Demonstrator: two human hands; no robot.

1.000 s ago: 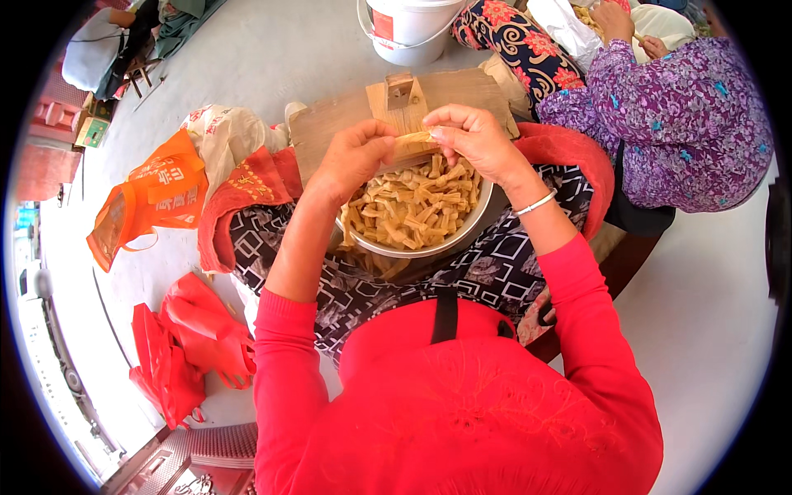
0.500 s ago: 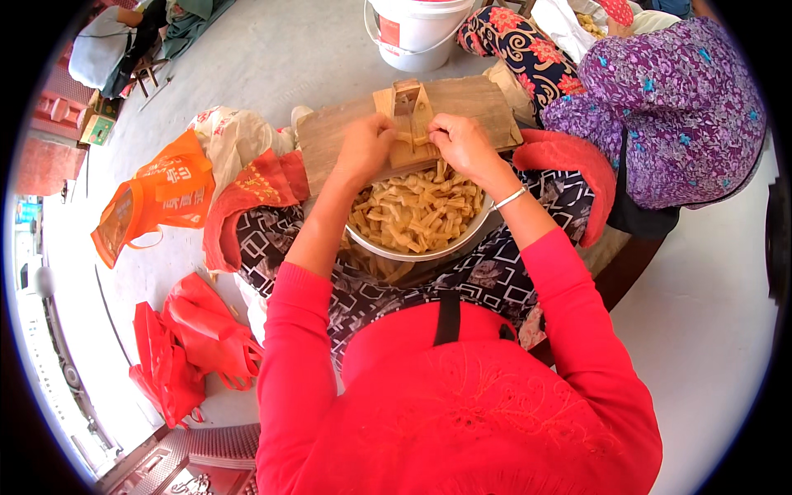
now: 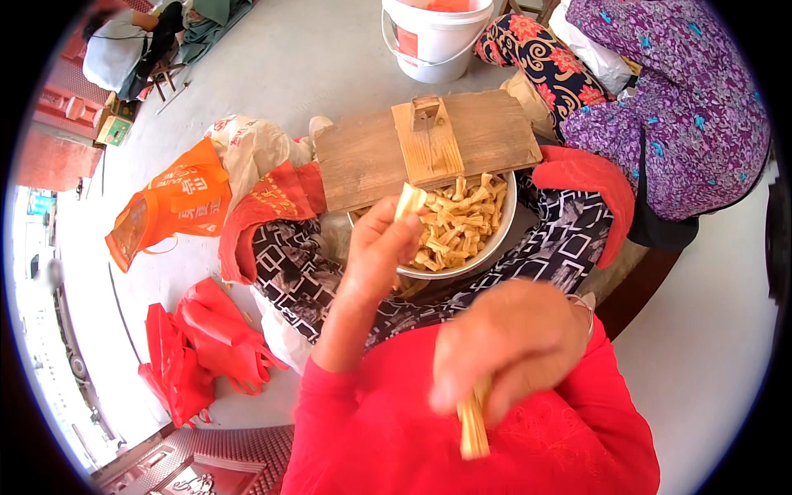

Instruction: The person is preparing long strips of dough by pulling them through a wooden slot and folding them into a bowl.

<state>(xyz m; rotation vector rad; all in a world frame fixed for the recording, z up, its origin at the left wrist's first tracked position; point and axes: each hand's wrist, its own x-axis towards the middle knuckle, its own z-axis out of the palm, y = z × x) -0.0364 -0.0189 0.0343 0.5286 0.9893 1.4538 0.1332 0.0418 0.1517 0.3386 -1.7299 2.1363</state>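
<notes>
My left hand (image 3: 381, 247) is closed, pinching a short pale-yellow fibrous piece (image 3: 410, 200) above the left side of a metal bowl (image 3: 487, 261). Close to my chest, my right hand (image 3: 516, 342) is blurred by motion. Its fingers are wrapped round a longer yellow ribbed strip (image 3: 473, 429) that points downward. Many similar yellow-brown pieces (image 3: 454, 235) fill the bowl. A wooden board (image 3: 499, 128) lies across the bowl's far side. On it sits a lighter wood block (image 3: 431, 153) with a small upright part at its far end; neither hand touches it.
A white bucket (image 3: 433, 45) stands beyond the board. Someone in purple flowered clothing (image 3: 701, 107) sits close on the right. To the left are an orange bag (image 3: 186, 194) and red bags (image 3: 219, 330). Another person (image 3: 115, 54) is at the far left.
Both hands have left the wooden block. My left hand has come back over the bowl, and my right hand has swung towards my chest. Each now shows a yellow piece. The view has shifted slightly.
</notes>
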